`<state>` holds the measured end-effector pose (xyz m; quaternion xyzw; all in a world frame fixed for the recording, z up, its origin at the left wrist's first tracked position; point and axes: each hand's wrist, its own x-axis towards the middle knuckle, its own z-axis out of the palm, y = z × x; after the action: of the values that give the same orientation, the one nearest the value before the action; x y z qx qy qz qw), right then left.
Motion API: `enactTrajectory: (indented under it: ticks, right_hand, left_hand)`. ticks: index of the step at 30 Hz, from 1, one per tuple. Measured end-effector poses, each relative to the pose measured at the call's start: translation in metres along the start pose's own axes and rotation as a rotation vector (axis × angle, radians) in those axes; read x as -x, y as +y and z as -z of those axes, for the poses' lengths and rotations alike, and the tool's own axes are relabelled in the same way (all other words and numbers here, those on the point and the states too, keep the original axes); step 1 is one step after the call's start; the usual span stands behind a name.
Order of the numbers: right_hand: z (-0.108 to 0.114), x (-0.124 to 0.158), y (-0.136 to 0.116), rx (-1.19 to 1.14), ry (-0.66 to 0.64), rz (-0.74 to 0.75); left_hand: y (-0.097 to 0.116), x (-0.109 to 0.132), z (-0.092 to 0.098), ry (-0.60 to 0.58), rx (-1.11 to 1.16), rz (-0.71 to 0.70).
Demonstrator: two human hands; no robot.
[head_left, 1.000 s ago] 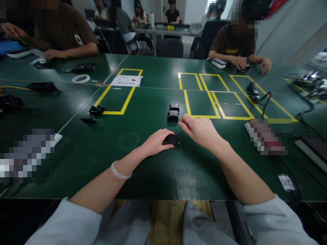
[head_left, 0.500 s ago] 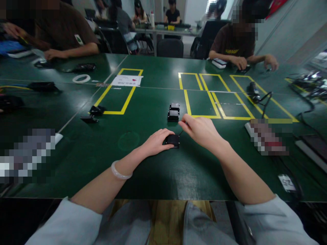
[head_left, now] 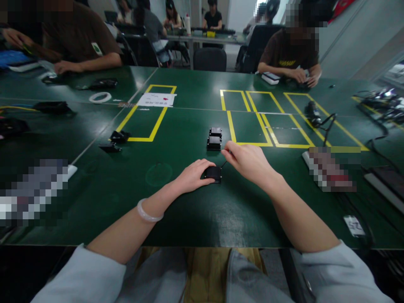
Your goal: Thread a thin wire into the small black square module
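Observation:
A small black box-like part [head_left: 213,173] lies on the green table [head_left: 189,210] in front of me. My left hand [head_left: 192,176] rests on the table with its fingers closed on the part's left side. My right hand [head_left: 248,162] hovers just right of it, fingers pinched on a thin dark tool or wire [head_left: 223,163] whose tip reaches the part's top right corner. Two more black parts [head_left: 214,139] sit stacked in a row a little farther back.
Yellow tape rectangles [head_left: 252,122] mark the table beyond. Black clips [head_left: 115,141] lie at the left, a white ring [head_left: 100,97] and a paper label [head_left: 156,99] farther back. Cables and a dark tool [head_left: 314,114] lie at the right. Other people sit at the far side.
My hands have barely moved; the right hand shifted slightly. The person at the far right has drawn both hands together.

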<state>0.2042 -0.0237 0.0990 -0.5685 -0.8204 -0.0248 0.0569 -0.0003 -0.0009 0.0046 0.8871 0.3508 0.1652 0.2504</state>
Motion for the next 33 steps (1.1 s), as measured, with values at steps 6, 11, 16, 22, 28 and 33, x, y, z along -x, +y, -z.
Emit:
enactTrajectory:
  ticks: [6, 11, 16, 22, 28, 33]
  right_hand:
    - [-0.0005, 0.0005, 0.0000, -0.042, 0.036, 0.018]
    - [-0.0002, 0.0005, 0.0007, -0.068, 0.035, 0.024]
    - [0.0000, 0.0005, 0.0000, -0.024, 0.012, 0.006]
    - [0.0000, 0.0025, -0.0001, -0.101, 0.062, 0.027]
    - [0.0013, 0.0014, -0.0001, -0.039, 0.016, 0.012]
    - [0.0005, 0.0013, -0.0004, -0.020, 0.010, 0.009]
  left_hand:
    - [-0.0003, -0.0002, -0.0006, 0.014, 0.017, 0.002]
    - [0.0000, 0.0000, -0.0005, 0.002, -0.008, 0.002]
    - [0.0007, -0.0002, -0.0005, 0.006, 0.002, 0.005]
    - [0.0007, 0.0001, -0.0002, 0.001, 0.004, 0.009]
    - [-0.0004, 0.0004, -0.0009, 0.006, -0.016, 0.000]
    - [0.0004, 0.0001, 0.0001, -0.005, -0.007, 0.004]
